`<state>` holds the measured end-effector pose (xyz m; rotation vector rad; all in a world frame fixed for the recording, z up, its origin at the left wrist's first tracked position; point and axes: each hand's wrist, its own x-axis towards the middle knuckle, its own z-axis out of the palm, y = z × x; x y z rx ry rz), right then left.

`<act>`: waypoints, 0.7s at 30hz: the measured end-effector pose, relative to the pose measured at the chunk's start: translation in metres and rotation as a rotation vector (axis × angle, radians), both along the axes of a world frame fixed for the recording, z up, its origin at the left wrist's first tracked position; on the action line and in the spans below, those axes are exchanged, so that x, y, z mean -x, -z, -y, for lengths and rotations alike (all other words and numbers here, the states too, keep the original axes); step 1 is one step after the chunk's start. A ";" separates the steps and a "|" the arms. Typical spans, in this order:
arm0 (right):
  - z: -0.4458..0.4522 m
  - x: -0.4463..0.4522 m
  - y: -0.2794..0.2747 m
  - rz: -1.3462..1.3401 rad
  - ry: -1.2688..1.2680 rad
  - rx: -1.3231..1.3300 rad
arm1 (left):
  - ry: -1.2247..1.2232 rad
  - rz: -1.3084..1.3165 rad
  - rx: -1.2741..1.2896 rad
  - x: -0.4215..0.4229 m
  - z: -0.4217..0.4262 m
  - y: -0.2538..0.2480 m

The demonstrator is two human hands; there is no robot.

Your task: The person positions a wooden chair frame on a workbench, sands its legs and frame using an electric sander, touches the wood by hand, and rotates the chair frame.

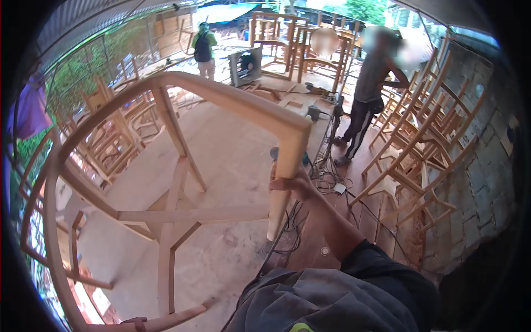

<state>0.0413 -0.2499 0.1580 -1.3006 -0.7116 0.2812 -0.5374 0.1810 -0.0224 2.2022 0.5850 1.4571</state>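
Note:
A bare wooden chair frame [232,105] with cross braces rests tilted on a broad, dusty worktable [232,160] in front of me. My right hand [294,185] is closed around one of its legs, below the thick corner, with fingers partly hidden behind the wood. At the bottom left edge, my left hand [136,322] shows only a few fingers, which are wrapped over another leg of the same frame. The rest of that hand is out of sight.
Stacked chair frames [423,149] line the right wall, and others [124,130] stand left. Cables [332,180] lie right of the table. One person [368,83] stands beyond them; another [204,50] is farther back. A boxed fan [245,66] stands at the far end.

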 end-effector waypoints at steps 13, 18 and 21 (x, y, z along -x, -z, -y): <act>-0.003 0.036 0.027 0.035 0.235 0.027 | -0.487 0.627 -0.792 -0.206 0.163 -0.190; -0.004 0.036 0.077 0.092 0.230 -0.005 | -0.269 0.275 -0.397 -0.303 0.100 -0.233; 0.000 0.037 0.101 0.050 0.239 0.059 | 0.293 0.539 0.098 -0.370 0.033 -0.254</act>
